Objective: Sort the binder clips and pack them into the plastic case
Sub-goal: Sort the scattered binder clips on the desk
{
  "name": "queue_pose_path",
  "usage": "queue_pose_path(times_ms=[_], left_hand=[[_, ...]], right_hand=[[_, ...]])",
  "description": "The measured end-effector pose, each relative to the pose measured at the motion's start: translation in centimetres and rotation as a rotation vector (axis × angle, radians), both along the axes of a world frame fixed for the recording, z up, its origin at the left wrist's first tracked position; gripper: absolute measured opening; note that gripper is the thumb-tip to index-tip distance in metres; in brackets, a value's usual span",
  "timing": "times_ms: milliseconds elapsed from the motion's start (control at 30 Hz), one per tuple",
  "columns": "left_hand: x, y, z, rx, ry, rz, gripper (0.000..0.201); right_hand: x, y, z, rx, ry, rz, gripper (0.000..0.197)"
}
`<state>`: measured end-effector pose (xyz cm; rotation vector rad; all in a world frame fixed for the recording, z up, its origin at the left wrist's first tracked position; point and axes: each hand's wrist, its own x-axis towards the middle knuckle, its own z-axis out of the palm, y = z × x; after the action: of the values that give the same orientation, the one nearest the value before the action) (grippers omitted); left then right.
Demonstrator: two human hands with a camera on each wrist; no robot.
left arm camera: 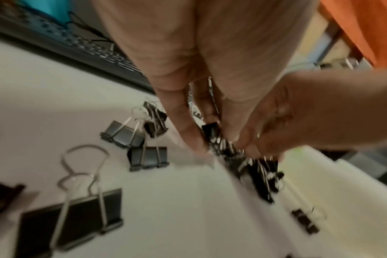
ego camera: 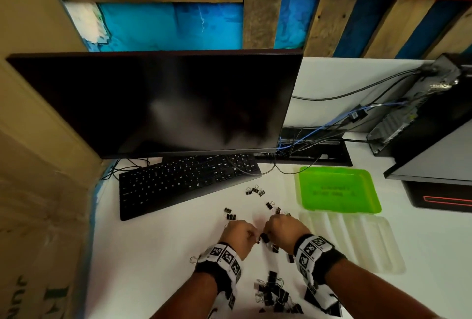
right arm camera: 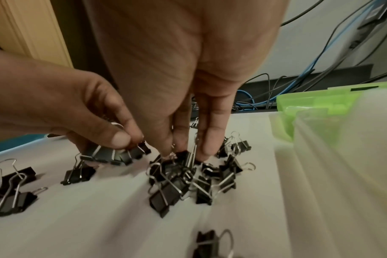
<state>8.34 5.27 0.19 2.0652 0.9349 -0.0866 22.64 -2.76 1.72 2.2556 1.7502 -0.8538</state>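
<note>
Black binder clips of different sizes lie scattered on the white desk. My left hand (ego camera: 251,236) pinches a small bunch of clips (right arm camera: 113,154) between thumb and fingers, just above the desk. Close beside it, my right hand (ego camera: 267,235) points its fingertips (right arm camera: 207,150) down into a tangled heap of clips (right arm camera: 183,181) and pinches clips there. The clear ribbed plastic case (ego camera: 357,242) lies open to the right of my right hand, its green lid (ego camera: 337,188) flat behind it. Another pile of clips (ego camera: 277,293) sits near my wrists.
A black keyboard (ego camera: 184,183) and dark monitor (ego camera: 163,106) stand behind my hands. Cables (ego camera: 314,137) and a computer tower (ego camera: 419,104) fill the back right. A cardboard box (ego camera: 38,191) walls off the left. Large clips (left arm camera: 73,218) lie left of my left hand.
</note>
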Motion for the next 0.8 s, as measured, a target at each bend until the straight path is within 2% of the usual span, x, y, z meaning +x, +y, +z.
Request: queue_pose_path(times_ms=[133,233,433,600,800], left_hand=[[-1.6,1.0,0.8,-0.155,-0.112,0.102,0.013],[-2.8,1.7,1.9,-0.242,-0.197,0.200,0.016],[-5.3,2.1,2.5,-0.393,-0.296,0.305,0.022],[-8.3,2.3,2.9,-0.283,-0.272,0.376,0.016],[-13.8,2.7,1.4,-0.042,-0.034,0.312,0.020]], right_hand=[[1.1,-0.1,0.9,0.052,0.008,0.004,0.029],[1.7,0.1,1.9,0.064,0.044,-0.022,0.033],[0.1,0.2,1.6,-0.060,-0.032,0.183,0.044],[-1.6,0.3,1.0,-0.092,-0.203,0.385,0.031],[-3.2,1.1,2.2,0.055,-0.170,0.380,0.030]])
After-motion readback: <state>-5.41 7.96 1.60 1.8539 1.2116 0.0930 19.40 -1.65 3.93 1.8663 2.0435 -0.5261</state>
